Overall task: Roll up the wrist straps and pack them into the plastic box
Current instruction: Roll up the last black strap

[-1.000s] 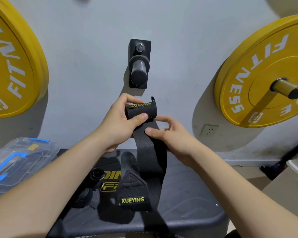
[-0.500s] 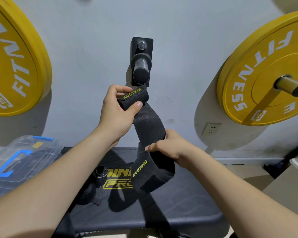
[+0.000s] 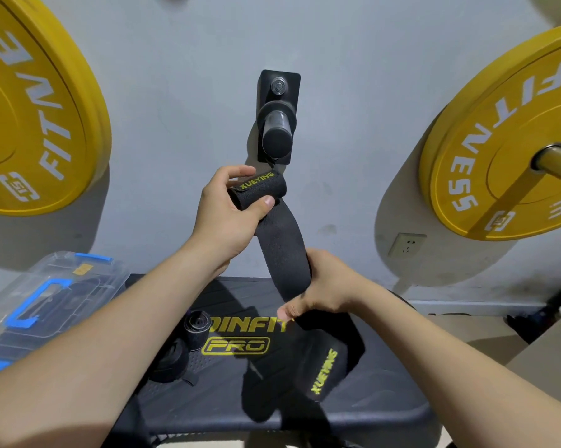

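Nearest, the free end of the wrist strap [image 3: 305, 376] droops onto the black bench [image 3: 385, 399], its yellow lettering showing, so most of this strap is yet to be wound. Just left of it on the bench lie two dark rolled straps [image 3: 196, 329], which look finished but not yet packed. Above the bench, the right hand [image 3: 324, 286] is curled round the middle of the strap, holding the band taut. Higher up, the left hand [image 3: 227, 215] grips the small roll [image 3: 259, 190] started at the top end, thumb pressed across it and fingers wrapped behind. By my judgement the task is partly done: this roll has only a few turns, and nothing in hand has gone into the box. The plastic box [image 3: 46, 302] sits at the bench's left end, well apart from both hands. Its clear lid with blue handle seems to be on, and dark shapes show through it. The lid would likely need opening first. On the wall behind are a black peg [image 3: 275, 130], two yellow weight plates [image 3: 499, 140] and a socket [image 3: 406, 244], none in the way.
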A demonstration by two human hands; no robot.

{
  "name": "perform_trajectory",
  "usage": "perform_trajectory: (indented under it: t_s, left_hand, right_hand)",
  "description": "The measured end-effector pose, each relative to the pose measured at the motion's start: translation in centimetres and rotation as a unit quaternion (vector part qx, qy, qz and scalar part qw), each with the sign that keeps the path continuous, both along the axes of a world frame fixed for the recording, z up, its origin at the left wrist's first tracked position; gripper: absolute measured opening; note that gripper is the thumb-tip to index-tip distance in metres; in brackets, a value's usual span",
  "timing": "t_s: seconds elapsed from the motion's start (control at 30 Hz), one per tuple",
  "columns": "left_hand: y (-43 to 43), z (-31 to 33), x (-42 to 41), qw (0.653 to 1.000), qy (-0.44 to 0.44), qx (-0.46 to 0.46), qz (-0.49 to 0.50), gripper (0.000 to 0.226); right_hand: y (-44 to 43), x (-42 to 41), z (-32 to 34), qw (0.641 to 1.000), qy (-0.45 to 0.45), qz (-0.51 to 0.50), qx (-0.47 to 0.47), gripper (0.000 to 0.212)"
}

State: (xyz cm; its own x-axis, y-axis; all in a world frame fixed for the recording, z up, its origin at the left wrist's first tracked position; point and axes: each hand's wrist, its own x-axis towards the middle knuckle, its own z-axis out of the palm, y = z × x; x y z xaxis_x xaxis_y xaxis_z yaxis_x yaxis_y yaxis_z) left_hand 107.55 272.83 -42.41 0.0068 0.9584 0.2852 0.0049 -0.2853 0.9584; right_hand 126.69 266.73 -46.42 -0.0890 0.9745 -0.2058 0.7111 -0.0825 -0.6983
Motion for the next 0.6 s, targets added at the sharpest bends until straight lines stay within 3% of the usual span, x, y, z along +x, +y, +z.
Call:
perform_trajectory:
  t_s: [0.1, 0.27, 0.5, 0.6]
  left_hand:
    - [0.3, -0.1, -0.1, 1.000, 0.003, -0.013, -0.010, 0.047]
    - [0.8, -0.1, -0.3, 1.000, -0.001, -0.009, 0.000, 0.040]
    - [0.5, -0.5, -0.2, 0.997, 0.060, 0.047, -0.018, 0.038]
    - [0.4, -0.5, 0.1, 0.995, 0.057, 0.062, -0.053, 0.040]
  right_hand:
    - [-0.5, 0.5, -0.2, 0.995, 0.035, 0.039, -0.088, 0.031]
    - [-0.4, 1.4, 0.1, 0.988, 0.077, 0.038, -0.128, 0.043]
    - [-0.7, 2.8, -0.2, 0.990, -0.024, 0.042, -0.132, 0.032]
    - [-0.7, 2.9, -0.1, 0.994, 0.028, 0.031, -0.098, 0.027]
